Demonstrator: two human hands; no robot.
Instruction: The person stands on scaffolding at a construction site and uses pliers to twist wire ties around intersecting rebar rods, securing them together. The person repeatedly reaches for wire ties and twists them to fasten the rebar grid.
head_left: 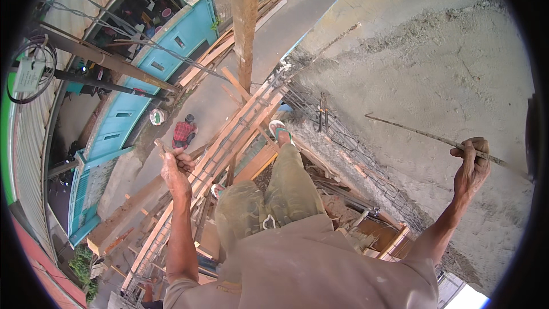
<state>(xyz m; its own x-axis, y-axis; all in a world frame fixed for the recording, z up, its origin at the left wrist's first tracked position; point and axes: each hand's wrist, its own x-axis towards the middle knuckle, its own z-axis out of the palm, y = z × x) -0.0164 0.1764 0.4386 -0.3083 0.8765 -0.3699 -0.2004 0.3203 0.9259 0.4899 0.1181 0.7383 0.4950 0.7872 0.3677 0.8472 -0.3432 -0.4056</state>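
My right hand (473, 163) is closed around a long thin metal rod (420, 131). The rod slants across in front of the grey plastered wall (412, 74), and its far tip is bent into a small hook. Raised on the other side, my left hand (178, 170) has its fingers curled together. A short brownish bit juts from its top, too small to name. Below that hand runs a long rebar cage (234, 131) lying along wooden formwork boards (267, 109). My sandalled foot (280, 131) rests near the boards.
A wooden post (245, 28) rises ahead. On the road below, a person in a red checked shirt (183, 133) crouches near a white bucket (158, 117). A turquoise wall (117, 114) and overhead cables (137, 40) are at left. More rebar (366, 160) runs along the plastered wall's base.
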